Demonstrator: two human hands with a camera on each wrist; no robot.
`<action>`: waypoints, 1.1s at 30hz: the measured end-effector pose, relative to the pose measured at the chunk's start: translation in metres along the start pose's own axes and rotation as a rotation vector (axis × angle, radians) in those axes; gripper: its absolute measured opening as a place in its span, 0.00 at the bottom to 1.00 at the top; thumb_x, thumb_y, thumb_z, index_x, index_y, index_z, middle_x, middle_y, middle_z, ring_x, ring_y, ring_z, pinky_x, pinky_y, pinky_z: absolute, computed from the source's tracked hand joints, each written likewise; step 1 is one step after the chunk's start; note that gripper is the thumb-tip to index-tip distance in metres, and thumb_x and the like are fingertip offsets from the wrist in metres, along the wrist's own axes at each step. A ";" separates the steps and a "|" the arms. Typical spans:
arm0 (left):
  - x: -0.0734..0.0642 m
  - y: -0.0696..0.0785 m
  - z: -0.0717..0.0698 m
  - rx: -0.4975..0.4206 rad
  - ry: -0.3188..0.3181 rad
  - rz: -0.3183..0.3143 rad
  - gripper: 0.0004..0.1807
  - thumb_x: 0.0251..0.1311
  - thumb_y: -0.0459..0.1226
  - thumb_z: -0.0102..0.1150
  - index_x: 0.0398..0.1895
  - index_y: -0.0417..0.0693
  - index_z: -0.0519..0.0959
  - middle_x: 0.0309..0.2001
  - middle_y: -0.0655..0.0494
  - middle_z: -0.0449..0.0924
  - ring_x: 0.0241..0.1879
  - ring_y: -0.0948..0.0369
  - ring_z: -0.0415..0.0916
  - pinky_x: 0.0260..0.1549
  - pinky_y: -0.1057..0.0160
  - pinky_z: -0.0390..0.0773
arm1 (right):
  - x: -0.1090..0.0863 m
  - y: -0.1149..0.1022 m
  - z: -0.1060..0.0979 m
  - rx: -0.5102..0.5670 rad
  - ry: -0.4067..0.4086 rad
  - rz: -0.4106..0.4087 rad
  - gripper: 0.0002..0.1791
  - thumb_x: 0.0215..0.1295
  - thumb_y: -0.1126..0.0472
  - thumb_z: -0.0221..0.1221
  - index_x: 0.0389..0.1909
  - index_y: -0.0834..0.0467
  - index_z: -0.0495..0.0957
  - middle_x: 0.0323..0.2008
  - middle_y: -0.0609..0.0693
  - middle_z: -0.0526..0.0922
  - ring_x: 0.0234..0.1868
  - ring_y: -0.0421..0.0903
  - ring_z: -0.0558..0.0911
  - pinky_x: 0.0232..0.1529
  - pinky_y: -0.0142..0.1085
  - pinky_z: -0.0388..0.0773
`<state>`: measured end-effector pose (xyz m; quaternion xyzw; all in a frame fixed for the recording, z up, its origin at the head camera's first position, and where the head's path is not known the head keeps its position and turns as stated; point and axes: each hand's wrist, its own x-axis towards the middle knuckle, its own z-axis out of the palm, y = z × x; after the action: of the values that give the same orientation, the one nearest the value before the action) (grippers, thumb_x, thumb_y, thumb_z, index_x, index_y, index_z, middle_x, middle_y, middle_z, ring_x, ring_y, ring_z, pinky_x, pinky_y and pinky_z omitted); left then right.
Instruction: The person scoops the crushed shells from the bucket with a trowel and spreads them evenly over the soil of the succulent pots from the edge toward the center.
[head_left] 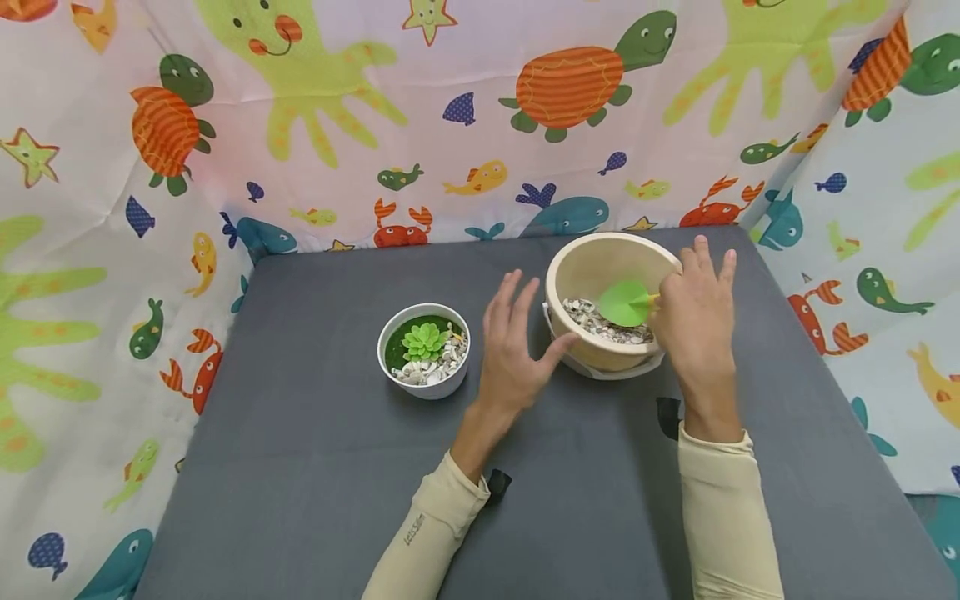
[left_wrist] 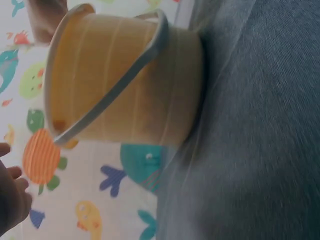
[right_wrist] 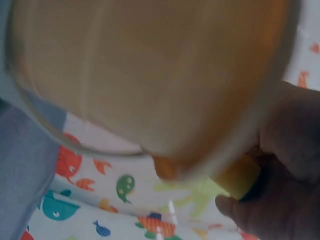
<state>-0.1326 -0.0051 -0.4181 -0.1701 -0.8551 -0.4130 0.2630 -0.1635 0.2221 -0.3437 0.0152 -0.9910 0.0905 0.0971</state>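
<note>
My right hand grips a small toy shovel by its yellow handle, at the right rim of a cream bucket. The shovel's round green blade is inside the bucket, over small pale pebbles. A grey carrying handle hangs down the bucket's side in the left wrist view. Between the bucket and a white pot, my left hand is held with fingers extended and thumb toward the bucket's rim, holding nothing. The pot contains a green succulent, a dark green surface and pebbles.
A dark grey cloth covers the table under the pot and bucket. Behind and along both sides hangs a white curtain printed with sea animals. Dark straps show near the cream sleeve cuffs.
</note>
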 end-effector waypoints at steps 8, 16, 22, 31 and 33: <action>-0.004 0.007 0.020 -0.035 -0.262 -0.066 0.51 0.62 0.54 0.73 0.80 0.37 0.61 0.84 0.41 0.52 0.83 0.48 0.55 0.82 0.45 0.54 | 0.002 -0.005 0.017 -0.012 -0.103 0.049 0.06 0.58 0.75 0.60 0.30 0.76 0.84 0.74 0.81 0.58 0.83 0.75 0.45 0.82 0.68 0.41; -0.003 0.006 0.021 -0.024 -0.234 -0.056 0.49 0.62 0.54 0.72 0.80 0.40 0.63 0.83 0.43 0.55 0.82 0.49 0.59 0.80 0.48 0.60 | 0.012 -0.003 0.019 0.022 -0.119 0.002 0.05 0.56 0.75 0.63 0.25 0.76 0.82 0.78 0.78 0.52 0.82 0.78 0.42 0.80 0.70 0.45; -0.006 0.005 0.023 -0.056 -0.228 -0.063 0.49 0.61 0.52 0.74 0.80 0.42 0.63 0.83 0.44 0.55 0.82 0.51 0.58 0.80 0.51 0.60 | 0.014 0.001 0.024 0.103 -0.136 -0.005 0.10 0.57 0.71 0.66 0.22 0.76 0.83 0.80 0.72 0.55 0.83 0.76 0.41 0.82 0.67 0.44; -0.006 0.003 0.023 -0.078 -0.217 -0.071 0.48 0.60 0.51 0.74 0.79 0.42 0.64 0.83 0.45 0.56 0.81 0.51 0.61 0.76 0.50 0.69 | 0.019 0.011 0.015 0.236 -0.245 0.007 0.17 0.65 0.65 0.61 0.26 0.78 0.85 0.82 0.70 0.52 0.82 0.78 0.42 0.79 0.70 0.47; -0.006 0.003 0.024 -0.076 -0.220 -0.068 0.48 0.60 0.51 0.74 0.79 0.42 0.65 0.83 0.45 0.57 0.81 0.52 0.61 0.76 0.50 0.68 | 0.018 0.015 0.012 0.277 -0.275 0.024 0.17 0.67 0.65 0.60 0.32 0.79 0.86 0.83 0.69 0.49 0.82 0.77 0.40 0.77 0.73 0.48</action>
<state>-0.1341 0.0148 -0.4320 -0.1950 -0.8678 -0.4327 0.1469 -0.1846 0.2342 -0.3547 0.0287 -0.9731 0.2243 -0.0433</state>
